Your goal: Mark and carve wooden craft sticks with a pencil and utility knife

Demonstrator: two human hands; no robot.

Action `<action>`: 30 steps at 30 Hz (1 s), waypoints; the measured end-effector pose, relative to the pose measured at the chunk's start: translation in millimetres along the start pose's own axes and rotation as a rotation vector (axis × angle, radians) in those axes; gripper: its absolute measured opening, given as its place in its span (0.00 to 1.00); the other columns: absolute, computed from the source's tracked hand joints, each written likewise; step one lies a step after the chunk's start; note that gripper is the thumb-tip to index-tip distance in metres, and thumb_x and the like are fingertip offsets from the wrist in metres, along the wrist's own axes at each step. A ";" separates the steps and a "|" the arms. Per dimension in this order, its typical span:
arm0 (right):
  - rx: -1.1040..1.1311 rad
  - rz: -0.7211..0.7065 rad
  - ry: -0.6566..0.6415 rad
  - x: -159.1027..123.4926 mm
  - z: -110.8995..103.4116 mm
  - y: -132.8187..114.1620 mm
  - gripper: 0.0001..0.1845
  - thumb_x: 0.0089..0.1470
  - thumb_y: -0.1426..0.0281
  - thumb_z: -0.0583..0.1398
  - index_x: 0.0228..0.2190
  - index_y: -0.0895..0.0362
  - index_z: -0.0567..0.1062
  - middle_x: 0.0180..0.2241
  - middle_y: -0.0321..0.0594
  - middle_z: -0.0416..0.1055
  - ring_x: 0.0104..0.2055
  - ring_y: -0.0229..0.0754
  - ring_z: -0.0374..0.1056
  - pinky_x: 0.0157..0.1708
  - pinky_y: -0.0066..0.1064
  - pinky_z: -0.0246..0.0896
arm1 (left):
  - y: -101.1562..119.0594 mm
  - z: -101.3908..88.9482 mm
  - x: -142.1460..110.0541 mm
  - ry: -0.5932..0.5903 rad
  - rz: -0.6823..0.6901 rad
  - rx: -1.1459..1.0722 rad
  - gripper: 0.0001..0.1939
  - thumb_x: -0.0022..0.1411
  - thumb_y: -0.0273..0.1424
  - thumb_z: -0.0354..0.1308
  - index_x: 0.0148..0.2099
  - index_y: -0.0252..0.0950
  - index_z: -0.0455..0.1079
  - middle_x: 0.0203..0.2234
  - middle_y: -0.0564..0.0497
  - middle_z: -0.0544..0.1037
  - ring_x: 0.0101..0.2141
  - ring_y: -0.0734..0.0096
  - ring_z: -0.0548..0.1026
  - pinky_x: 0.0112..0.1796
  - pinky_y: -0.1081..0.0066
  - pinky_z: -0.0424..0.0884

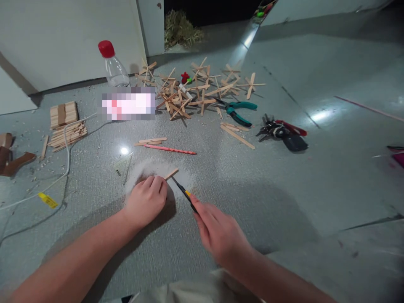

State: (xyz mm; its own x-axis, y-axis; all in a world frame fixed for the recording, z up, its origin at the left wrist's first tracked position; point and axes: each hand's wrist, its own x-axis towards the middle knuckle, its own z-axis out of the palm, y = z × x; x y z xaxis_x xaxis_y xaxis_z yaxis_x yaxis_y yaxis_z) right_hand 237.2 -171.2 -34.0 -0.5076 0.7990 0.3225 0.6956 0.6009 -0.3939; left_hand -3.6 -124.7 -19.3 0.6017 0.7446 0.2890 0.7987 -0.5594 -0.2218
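My left hand (148,200) is closed on a wooden craft stick (172,173), whose end pokes out past the fingers to the upper right. In my right hand (221,231) is a slim black-and-yellow utility knife (183,189), gripped by its handle. Its thin tip meets or nearly meets the side of the stick; exact contact cannot be made out. Pale dust lies on the floor around the left hand. Just beyond are a red pencil (170,149), two loose craft sticks (153,140) and a clear set square (122,168).
Crossed-stick pieces (179,99) pile up at the back, beside a red-capped bottle (115,67). Green-handled pliers (240,111) and a key bunch (280,131) lie right of them. At left are craft stick stacks (67,134) and a white cable (67,147).
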 end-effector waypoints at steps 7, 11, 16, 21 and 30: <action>0.095 0.007 -0.033 7.9 1.1 -1.3 0.22 0.72 0.74 0.49 0.63 0.62 0.66 0.33 0.41 0.77 0.28 0.38 0.73 0.27 0.26 0.70 | -1.1 -2.6 1.6 -0.003 0.006 -0.012 0.11 0.67 0.18 0.52 0.33 0.33 0.71 0.28 0.47 0.73 0.27 0.64 0.72 0.25 0.67 0.70; 0.095 0.013 -0.043 7.6 1.1 -1.4 0.22 0.71 0.74 0.50 0.63 0.64 0.67 0.34 0.42 0.78 0.28 0.39 0.74 0.31 0.28 0.73 | -1.9 -2.8 1.9 -0.005 0.016 -0.016 0.12 0.67 0.18 0.51 0.33 0.33 0.70 0.28 0.47 0.73 0.27 0.64 0.72 0.25 0.67 0.69; 0.094 0.014 -0.039 7.3 0.8 -0.8 0.22 0.72 0.74 0.50 0.63 0.64 0.67 0.34 0.43 0.78 0.28 0.39 0.73 0.30 0.28 0.73 | -1.8 -2.5 2.5 -0.006 0.025 -0.021 0.11 0.66 0.18 0.52 0.33 0.33 0.70 0.28 0.47 0.74 0.27 0.64 0.72 0.26 0.68 0.70; 0.082 0.016 -0.043 6.1 0.9 -0.5 0.22 0.73 0.73 0.49 0.63 0.63 0.67 0.32 0.41 0.77 0.28 0.38 0.73 0.29 0.28 0.72 | -2.2 -3.2 3.3 -0.011 0.028 -0.028 0.11 0.66 0.18 0.51 0.32 0.34 0.69 0.28 0.47 0.73 0.27 0.64 0.72 0.25 0.67 0.71; 0.055 0.014 -0.021 8.5 -1.1 -1.8 0.20 0.74 0.73 0.48 0.61 0.64 0.68 0.33 0.42 0.77 0.27 0.38 0.73 0.25 0.27 0.69 | -2.5 -1.2 2.3 -0.002 0.036 -0.049 0.12 0.66 0.18 0.51 0.32 0.33 0.69 0.27 0.47 0.73 0.26 0.63 0.72 0.24 0.66 0.71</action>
State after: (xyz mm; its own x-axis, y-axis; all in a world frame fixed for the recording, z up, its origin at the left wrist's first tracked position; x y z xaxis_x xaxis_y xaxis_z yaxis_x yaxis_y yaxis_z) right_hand 232.1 -165.5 -29.6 -0.5088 0.8076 0.2982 0.6745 0.5892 -0.4449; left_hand -4.3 -122.0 -17.0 0.6299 0.7244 0.2801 0.7759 -0.6027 -0.1862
